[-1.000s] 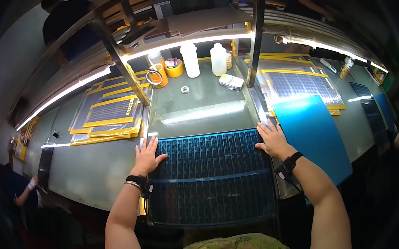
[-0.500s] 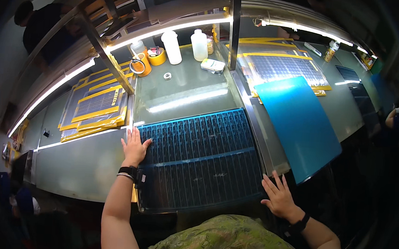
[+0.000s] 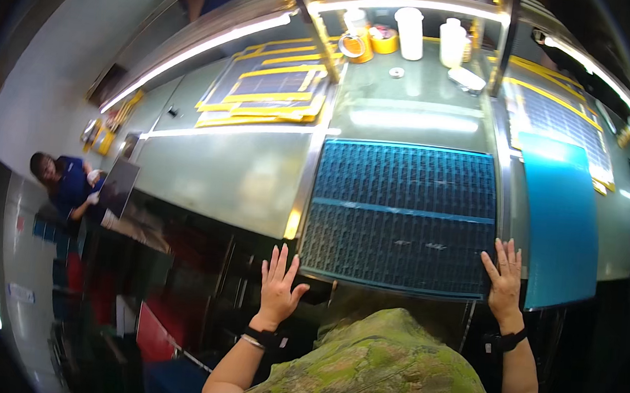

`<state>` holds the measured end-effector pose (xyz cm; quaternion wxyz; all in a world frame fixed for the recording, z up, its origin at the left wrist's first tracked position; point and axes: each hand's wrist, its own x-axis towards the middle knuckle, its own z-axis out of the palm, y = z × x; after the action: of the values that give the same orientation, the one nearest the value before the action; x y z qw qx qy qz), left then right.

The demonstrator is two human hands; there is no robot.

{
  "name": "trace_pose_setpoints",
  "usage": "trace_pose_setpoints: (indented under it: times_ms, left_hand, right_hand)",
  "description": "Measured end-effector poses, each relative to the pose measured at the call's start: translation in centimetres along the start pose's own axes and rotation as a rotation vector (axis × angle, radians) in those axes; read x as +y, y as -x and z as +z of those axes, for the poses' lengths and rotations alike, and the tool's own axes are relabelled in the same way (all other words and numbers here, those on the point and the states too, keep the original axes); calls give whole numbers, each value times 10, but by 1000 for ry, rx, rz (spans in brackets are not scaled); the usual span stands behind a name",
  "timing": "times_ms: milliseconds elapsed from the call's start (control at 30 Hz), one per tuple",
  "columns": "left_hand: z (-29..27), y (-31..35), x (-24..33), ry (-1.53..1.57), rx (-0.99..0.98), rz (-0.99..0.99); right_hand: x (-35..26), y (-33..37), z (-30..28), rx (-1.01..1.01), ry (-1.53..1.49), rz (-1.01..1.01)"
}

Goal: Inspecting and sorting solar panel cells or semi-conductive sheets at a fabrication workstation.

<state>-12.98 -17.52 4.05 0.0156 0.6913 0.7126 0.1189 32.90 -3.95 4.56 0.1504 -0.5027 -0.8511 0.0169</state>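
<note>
A dark panel [image 3: 400, 232] with blue edging and rows of narrow cells lies flat on the bench in front of me. Just off its near left corner, my left hand [image 3: 277, 292] is open, fingers spread and holding nothing. My right hand [image 3: 503, 283] is open too, fingers stretched along the panel's near right corner; whether it touches the edge I cannot tell. To its right, a plain glossy blue sheet [image 3: 558, 221] overhangs the bench's near edge.
Yellow-taped screens [image 3: 267, 94] are stacked at the back left; another yellow-edged sheet [image 3: 554, 118] lies at the right. White bottles [image 3: 409, 35], an orange tape roll [image 3: 352, 46] and a small white box [image 3: 467, 80] stand behind the panel. A co-worker [image 3: 74, 187] holds a dark board at far left.
My view has swung left, bringing a co-worker into sight. The left hand has come off the panel's left edge toward its near corner. My right hand stays by the right edge.
</note>
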Motion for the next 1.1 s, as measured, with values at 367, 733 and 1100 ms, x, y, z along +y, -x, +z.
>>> trace_pose_setpoints:
  times_ms: [367, 733, 1100]
  left_hand:
    - [45, -3, -15, 1352, 9, -780]
    - [-183, -125, 40, 1249, 503, 155]
    - [34, -144, 65, -38, -224, 166]
  right_hand:
    - [4, 0, 10, 84, 34, -56]
    - [-14, -108, -134, 555, -667, 328]
    - [146, -69, -26, 329, -201, 438]
